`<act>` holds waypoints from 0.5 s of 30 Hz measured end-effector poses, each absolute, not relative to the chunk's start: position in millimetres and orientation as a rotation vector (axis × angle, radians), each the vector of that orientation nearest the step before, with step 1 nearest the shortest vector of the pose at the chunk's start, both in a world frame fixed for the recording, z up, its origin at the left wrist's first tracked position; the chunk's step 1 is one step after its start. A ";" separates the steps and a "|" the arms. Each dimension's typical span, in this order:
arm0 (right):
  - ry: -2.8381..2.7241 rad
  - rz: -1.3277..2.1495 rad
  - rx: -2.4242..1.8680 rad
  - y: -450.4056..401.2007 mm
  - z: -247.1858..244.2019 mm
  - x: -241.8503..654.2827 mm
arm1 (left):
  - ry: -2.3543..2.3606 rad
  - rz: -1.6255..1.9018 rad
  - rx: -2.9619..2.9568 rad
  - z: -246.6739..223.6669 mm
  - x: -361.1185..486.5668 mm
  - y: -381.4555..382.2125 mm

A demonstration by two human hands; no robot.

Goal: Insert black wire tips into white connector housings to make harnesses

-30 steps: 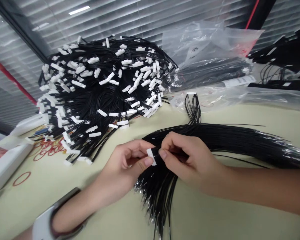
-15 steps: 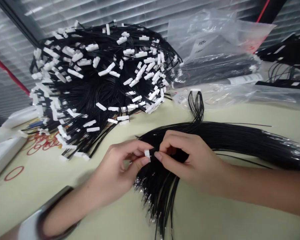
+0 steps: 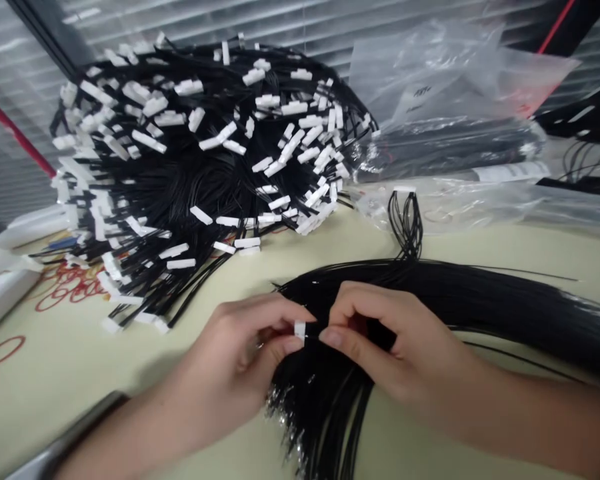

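Note:
Between the thumb and fingers of my left hand (image 3: pixel 253 350) is a small white connector housing (image 3: pixel 300 331). Just to its right, my right hand (image 3: pixel 380 333) pinches a thin black wire (image 3: pixel 312 337) whose end meets the housing; how deep it sits I cannot tell. Both hands are over a thick bundle of loose black wires (image 3: pixel 480 293). Shiny metal tips (image 3: pixel 285 413) show at the bundle's near end. Behind my right hand, a wired white connector (image 3: pixel 405 189) stands with its black wires looped down onto the bundle.
A large heap of black cables with white connectors (image 3: pixel 205 173) fills the back left. Clear plastic bags (image 3: pixel 450 147) lie at the back right. Red rubber bands (image 3: pixel 75 287) and a white box (image 3: pixel 5 293) are at the left. A dark-edged object (image 3: pixel 80 427) lies beneath my left forearm.
The view has shifted, so most things appear a little lower. My right fingers are slightly farther from the housing, with the thin wire now visible between. My left hand still holds the housing.

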State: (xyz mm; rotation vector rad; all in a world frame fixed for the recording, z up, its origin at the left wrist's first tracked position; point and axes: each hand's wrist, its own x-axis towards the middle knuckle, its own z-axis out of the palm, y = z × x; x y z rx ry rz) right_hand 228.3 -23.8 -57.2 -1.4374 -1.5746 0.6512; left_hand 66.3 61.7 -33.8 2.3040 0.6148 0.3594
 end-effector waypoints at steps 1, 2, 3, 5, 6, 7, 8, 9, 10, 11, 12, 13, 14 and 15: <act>-1.565 0.613 -1.456 -24.2 -57.7 228.5 | 0.655 0.349 2.237 -34.8 66.6 62.6; -1.546 0.571 -1.476 -24.5 -58.3 228.7 | 0.685 0.355 2.162 -35.9 66.7 63.9; -1.528 0.532 -1.495 -24.7 -58.9 229.0 | 0.716 0.366 2.093 -37.0 66.5 65.6; -1.514 0.468 -1.510 -24.8 -60.1 229.8 | 0.765 0.376 1.978 -38.7 65.5 70.0; -1.529 0.449 -1.496 -24.7 -60.7 230.2 | 0.782 0.363 1.940 -39.0 64.9 72.7; -1.557 0.439 -1.476 -24.5 -61.3 230.5 | 0.776 0.340 1.908 -38.9 64.4 75.4; -1.585 0.431 -1.456 -24.2 -61.8 230.7 | 0.764 0.306 1.880 -38.4 64.2 78.0; -1.605 0.421 -1.443 -23.9 -62.2 230.9 | 0.742 0.259 1.851 -37.7 64.1 80.3; -1.619 0.411 -1.438 -23.6 -62.5 231.0 | 0.713 0.222 1.819 -36.9 64.3 82.2; -1.628 0.401 -1.439 -23.5 -62.6 231.0 | 0.695 0.195 1.783 -36.2 64.7 83.7; -1.639 0.391 -1.445 -23.4 -62.7 230.9 | 0.683 0.184 1.750 -35.6 65.1 84.6; -1.651 0.377 -1.446 -23.5 -62.6 230.8 | 0.675 0.188 1.725 -35.3 65.4 85.0; -1.666 0.360 -1.445 -23.7 -62.5 230.6 | 0.673 0.196 1.710 -35.2 65.6 85.1; -1.679 0.338 -1.447 -24.0 -62.4 230.3 | 0.674 0.200 1.705 -35.3 65.6 84.9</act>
